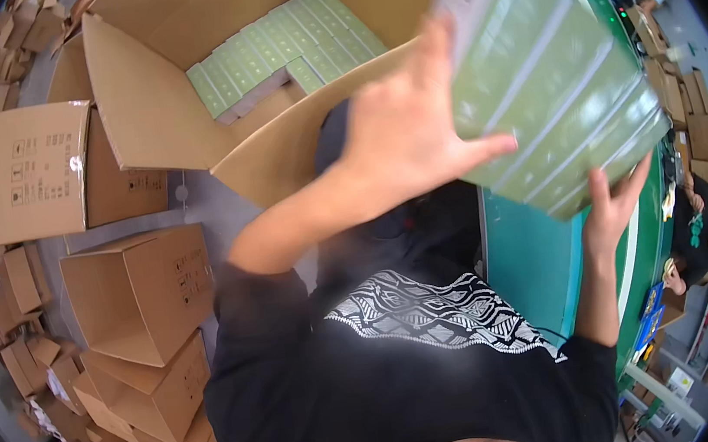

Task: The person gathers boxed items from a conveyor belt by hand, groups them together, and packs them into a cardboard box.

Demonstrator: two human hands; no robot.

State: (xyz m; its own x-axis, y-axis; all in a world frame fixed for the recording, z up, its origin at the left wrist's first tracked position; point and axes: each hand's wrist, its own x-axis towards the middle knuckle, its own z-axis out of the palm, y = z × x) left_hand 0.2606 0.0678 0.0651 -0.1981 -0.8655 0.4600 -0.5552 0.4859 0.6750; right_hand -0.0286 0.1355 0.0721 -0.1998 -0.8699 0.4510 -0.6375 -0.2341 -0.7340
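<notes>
Amid brown cartons (21,176) beside a green table (649,222), the splayed left hand (408,119) and the gripping right hand (616,204) hold a bundle of green boxes (548,85) outside the open carton (140,106), seemingly only part-packed, its layer of boxes (273,47) showing a gap.

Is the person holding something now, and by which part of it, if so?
Yes, a wrapped bundle of green boxes: the left hand is at its left side, the right hand at its lower right edge.
</notes>
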